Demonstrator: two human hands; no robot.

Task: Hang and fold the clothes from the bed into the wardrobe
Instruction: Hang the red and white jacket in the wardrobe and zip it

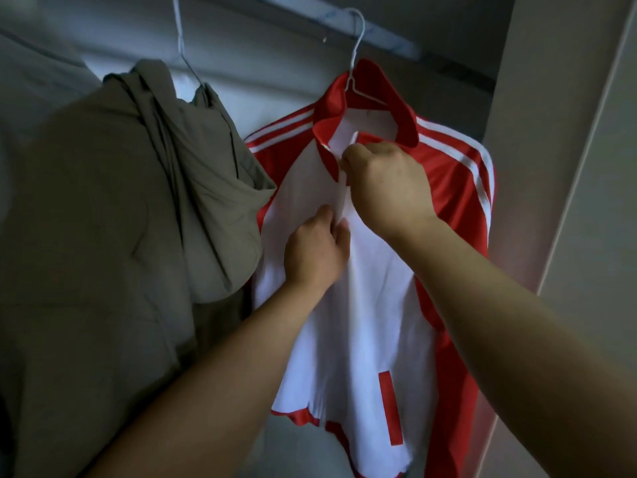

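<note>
A red and white track jacket (379,305) with white shoulder stripes hangs on a white wire hanger (355,46) from the wardrobe rail (344,19). My right hand (386,188) is closed on the jacket's front edge just below the red collar. Lower down, my left hand (317,250) pinches the front seam at chest height. The jacket front hangs closed down to the red hem.
A grey-green hooded coat (138,219) hangs on a second wire hanger (182,39) to the left, touching the jacket's left sleeve. The wardrobe's pale side panel (551,132) stands close on the right. The wardrobe back wall lies behind both garments.
</note>
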